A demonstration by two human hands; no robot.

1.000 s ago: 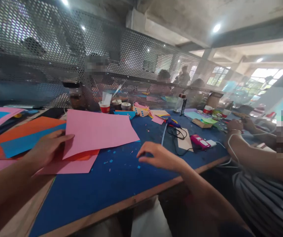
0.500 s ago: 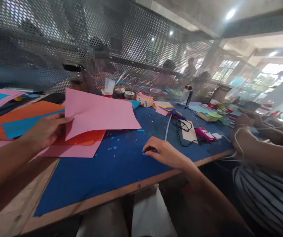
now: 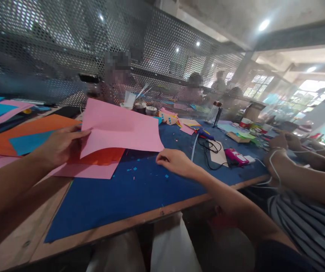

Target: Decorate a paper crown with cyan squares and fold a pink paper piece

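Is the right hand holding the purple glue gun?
No: the glue gun lies on the blue tabletop, apart from the right hand, which is near the pink sheet.

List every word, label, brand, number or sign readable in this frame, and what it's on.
No readable text anywhere.
Magenta object: pale patches; any print too small and blurred to read.
Red-and-white cup: any marking too blurred to read.
Pink sheet in the left hand: no print on the visible side.
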